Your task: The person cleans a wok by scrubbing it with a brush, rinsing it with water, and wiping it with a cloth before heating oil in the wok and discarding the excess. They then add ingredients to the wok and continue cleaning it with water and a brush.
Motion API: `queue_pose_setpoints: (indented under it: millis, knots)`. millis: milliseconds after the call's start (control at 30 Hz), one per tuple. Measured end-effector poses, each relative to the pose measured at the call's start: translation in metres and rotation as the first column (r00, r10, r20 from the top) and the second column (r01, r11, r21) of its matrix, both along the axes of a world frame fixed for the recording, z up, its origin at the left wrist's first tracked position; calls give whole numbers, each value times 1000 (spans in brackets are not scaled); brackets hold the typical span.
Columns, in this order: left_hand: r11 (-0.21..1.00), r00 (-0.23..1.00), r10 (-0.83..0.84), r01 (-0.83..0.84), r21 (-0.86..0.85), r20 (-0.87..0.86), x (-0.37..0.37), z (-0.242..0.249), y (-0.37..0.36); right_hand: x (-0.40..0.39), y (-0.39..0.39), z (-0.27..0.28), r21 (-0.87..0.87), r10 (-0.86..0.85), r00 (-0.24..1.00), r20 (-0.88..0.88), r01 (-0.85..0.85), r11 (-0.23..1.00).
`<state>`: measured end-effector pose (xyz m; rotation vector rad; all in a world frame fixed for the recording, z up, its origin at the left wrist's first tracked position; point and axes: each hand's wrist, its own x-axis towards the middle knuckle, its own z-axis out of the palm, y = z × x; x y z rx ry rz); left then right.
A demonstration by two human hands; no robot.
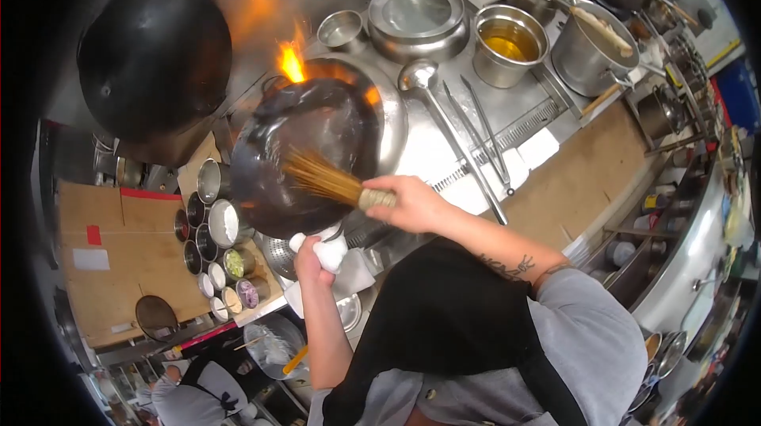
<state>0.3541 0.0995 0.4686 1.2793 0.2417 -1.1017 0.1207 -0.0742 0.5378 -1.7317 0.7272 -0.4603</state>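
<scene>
My right hand (406,202) is closed round the bound handle of a bamboo brush (321,178), whose bristles reach over the dark wok (317,121). At the wok's near edge my left hand (311,261) is closed on a white cloth (331,253); the wok's handle is hidden under it. The wok sits over the burner, and orange flame (292,61) rises behind its far rim. Whether the bristles touch the metal cannot be told.
A ladle (452,137) and tongs (485,134) lie right of the wok. Beyond stand a pot of yellow liquid (509,45) and a lidded steel pot (418,18). Ingredient containers (226,224) stand left, below another large wok (154,53). A person (194,394) is at lower left.
</scene>
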Motion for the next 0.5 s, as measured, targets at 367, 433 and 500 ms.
queue_pose_setpoints:
  millis: [367,433,500]
  knots:
    - [993,971,-24,-5,119,239,-23,26,24,26,3,34,-83,207,971,-116,-217,973]
    - [987,953,-15,-34,157,302,-30,35,23,31,5,33,-70,240,959,-152,-253,965]
    - [985,936,-8,-53,164,351,-39,48,18,35,7,28,-60,259,948,-187,-274,960]
